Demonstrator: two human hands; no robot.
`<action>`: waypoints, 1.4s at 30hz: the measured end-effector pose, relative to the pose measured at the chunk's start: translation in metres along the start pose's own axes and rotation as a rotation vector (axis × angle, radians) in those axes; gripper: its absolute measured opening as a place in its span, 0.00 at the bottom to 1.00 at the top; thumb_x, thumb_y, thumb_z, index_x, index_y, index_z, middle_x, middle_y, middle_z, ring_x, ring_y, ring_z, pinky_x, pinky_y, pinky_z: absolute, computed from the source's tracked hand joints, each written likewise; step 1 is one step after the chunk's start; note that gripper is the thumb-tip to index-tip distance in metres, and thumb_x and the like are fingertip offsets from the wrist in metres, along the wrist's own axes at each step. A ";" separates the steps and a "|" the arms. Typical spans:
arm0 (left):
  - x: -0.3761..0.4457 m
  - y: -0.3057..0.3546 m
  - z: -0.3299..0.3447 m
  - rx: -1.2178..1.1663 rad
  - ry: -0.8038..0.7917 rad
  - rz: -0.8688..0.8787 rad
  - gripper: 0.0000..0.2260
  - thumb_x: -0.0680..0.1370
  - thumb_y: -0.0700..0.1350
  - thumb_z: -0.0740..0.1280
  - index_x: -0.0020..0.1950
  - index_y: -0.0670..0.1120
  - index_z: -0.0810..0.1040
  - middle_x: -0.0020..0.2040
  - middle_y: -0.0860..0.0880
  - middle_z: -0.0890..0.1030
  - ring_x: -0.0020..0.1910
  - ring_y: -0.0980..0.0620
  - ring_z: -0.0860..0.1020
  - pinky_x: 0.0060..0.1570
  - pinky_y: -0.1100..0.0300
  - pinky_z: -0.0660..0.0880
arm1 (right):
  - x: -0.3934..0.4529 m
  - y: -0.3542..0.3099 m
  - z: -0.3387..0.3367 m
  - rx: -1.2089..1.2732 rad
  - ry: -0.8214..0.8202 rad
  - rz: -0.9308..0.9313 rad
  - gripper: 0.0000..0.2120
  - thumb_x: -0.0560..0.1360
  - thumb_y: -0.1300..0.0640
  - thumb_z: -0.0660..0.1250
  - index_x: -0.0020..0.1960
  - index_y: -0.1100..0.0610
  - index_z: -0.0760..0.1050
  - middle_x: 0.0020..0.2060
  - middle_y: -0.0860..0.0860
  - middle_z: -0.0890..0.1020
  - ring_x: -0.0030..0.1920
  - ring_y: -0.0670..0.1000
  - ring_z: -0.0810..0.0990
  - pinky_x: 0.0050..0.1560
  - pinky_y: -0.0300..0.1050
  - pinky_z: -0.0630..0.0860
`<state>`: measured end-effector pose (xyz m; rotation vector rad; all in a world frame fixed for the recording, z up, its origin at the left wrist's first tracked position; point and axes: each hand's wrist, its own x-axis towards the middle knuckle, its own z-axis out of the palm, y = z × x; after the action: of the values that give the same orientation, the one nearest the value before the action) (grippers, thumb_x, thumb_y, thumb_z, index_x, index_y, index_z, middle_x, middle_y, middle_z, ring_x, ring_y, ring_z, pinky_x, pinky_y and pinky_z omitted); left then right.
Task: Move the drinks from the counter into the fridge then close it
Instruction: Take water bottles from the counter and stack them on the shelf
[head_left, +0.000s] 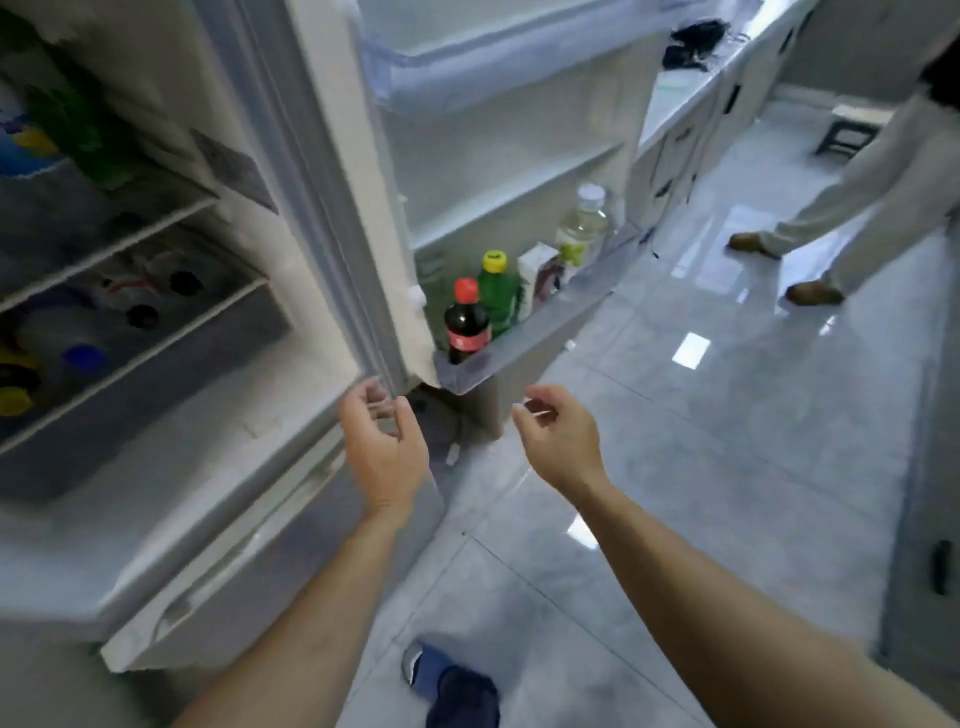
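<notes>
The fridge door (363, 156) at twelve o'clock looks like smooth white plastic, its lower door bin (524, 343) translucent grey plastic. The cola bottle (466, 327) and green bottle (500, 296) are glossy plastic with matt caps. The floor (727, 415), from three to six o'clock, is polished grey tile, mirror-glossy. The shelves (130, 244) at nine o'clock look like clear glass or plastic.

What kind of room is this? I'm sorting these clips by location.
Most likely a home kitchen: an open fridge whose door shelf holds drink bottles, a long counter over cabinets, and a glossy tiled floor.
</notes>
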<state>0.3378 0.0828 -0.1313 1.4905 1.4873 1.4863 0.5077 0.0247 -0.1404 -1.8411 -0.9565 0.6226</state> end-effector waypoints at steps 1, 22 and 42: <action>-0.018 0.001 0.013 -0.008 -0.055 0.010 0.12 0.79 0.37 0.65 0.62 0.39 0.71 0.51 0.43 0.75 0.42 0.60 0.75 0.46 0.65 0.74 | -0.006 0.021 -0.024 -0.012 0.038 0.061 0.10 0.74 0.52 0.72 0.54 0.53 0.80 0.41 0.46 0.83 0.40 0.45 0.81 0.46 0.35 0.75; -0.117 -0.151 0.063 0.670 -1.103 -0.939 0.15 0.80 0.47 0.66 0.65 0.42 0.74 0.56 0.42 0.80 0.52 0.42 0.79 0.48 0.51 0.77 | -0.172 0.268 -0.218 0.135 0.404 1.109 0.13 0.75 0.51 0.71 0.57 0.55 0.76 0.47 0.49 0.81 0.49 0.52 0.80 0.57 0.57 0.79; -0.096 -0.064 0.368 0.578 -1.107 -0.780 0.09 0.81 0.47 0.66 0.58 0.46 0.75 0.54 0.44 0.80 0.48 0.46 0.79 0.44 0.55 0.77 | -0.076 0.357 -0.350 0.082 0.254 1.386 0.12 0.76 0.57 0.70 0.57 0.62 0.78 0.39 0.56 0.79 0.39 0.56 0.76 0.38 0.44 0.74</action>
<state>0.6803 0.1207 -0.3052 1.3506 1.4609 -0.2737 0.8506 -0.3066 -0.3099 -2.2436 0.6617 1.1288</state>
